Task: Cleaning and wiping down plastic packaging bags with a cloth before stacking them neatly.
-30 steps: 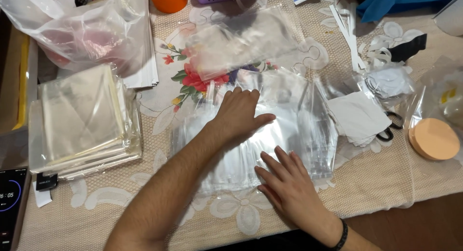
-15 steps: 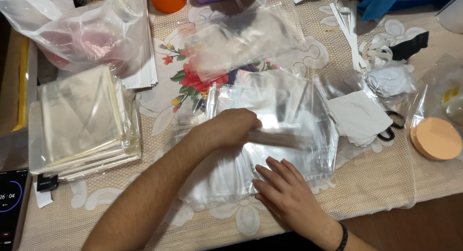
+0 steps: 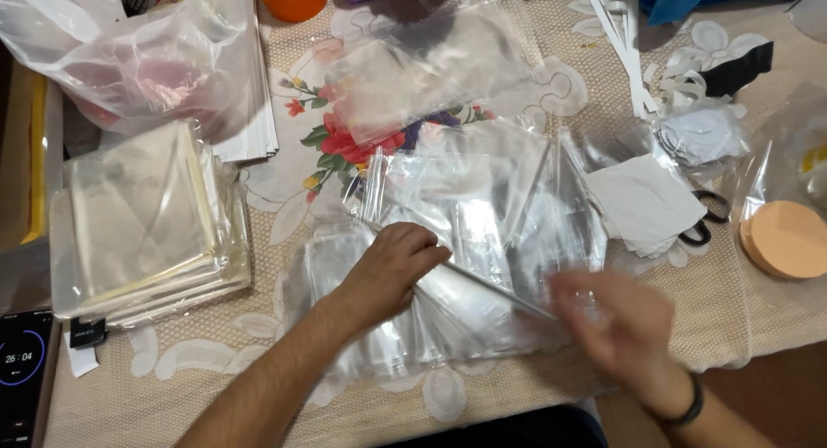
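Left hand pressed flat, fingers curled loosely onto the fanned pile of clear plastic bags mid-table to pin it, right hand blurred at its near edge, grip impossible to tell

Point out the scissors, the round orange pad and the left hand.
scissors point(image 3: 702, 220): head view, on the black handle loops.
round orange pad point(image 3: 788, 239): head view, on its flat top face.
left hand point(image 3: 392, 267): head view, on the back of the hand.
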